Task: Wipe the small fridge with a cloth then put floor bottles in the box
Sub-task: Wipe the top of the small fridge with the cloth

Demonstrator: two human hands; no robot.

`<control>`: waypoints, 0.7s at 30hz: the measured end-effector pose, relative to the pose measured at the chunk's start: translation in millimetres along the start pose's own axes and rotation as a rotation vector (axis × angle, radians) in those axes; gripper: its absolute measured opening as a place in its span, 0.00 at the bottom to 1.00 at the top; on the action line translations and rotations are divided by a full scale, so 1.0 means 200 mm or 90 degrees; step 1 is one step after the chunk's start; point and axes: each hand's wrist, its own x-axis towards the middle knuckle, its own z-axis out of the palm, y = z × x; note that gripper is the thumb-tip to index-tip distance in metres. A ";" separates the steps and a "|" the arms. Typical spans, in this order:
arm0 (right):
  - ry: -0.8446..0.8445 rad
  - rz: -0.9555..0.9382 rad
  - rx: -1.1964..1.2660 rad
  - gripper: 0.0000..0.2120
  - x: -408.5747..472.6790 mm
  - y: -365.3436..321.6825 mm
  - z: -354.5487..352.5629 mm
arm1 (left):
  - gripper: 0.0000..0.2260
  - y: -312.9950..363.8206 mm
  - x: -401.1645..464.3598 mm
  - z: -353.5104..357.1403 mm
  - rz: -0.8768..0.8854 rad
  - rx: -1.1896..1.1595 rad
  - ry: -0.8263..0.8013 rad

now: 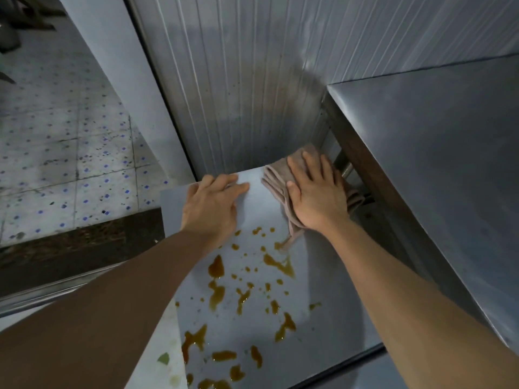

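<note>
Head view: right hand (317, 197) presses a folded beige cloth (276, 186) with straight fingers onto the stained white fridge top (261, 214); left hand (210, 206) rests flat, fingers open, beside it.

the small fridge (261, 313) shows a pale flat top spattered with amber-brown liquid. a folded beige cloth (276, 189) lies at its far right corner, overhanging the right edge.

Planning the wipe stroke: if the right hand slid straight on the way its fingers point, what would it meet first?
Probably the ribbed wall behind the fridge top; right hand presses the cloth near that edge.
</note>
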 end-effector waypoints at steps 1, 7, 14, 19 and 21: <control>0.005 -0.002 -0.007 0.26 -0.07 -0.01 0.00 | 0.21 0.00 0.00 -0.01 0.010 0.000 -0.015; 0.009 -0.010 -0.016 0.27 -0.54 -0.14 0.01 | 0.21 -0.10 -0.12 -0.11 0.027 0.027 -0.044; -0.013 -0.032 -0.042 0.29 -0.34 -0.13 -0.02 | 0.22 -0.30 -0.25 -0.19 -0.047 0.064 -0.040; -0.021 0.002 -0.038 0.26 0.09 -0.21 0.02 | 0.21 -0.35 -0.27 -0.13 -0.043 0.034 -0.012; -0.018 0.003 -0.033 0.25 0.13 -0.27 0.03 | 0.20 -0.37 -0.27 -0.13 -0.040 0.010 0.003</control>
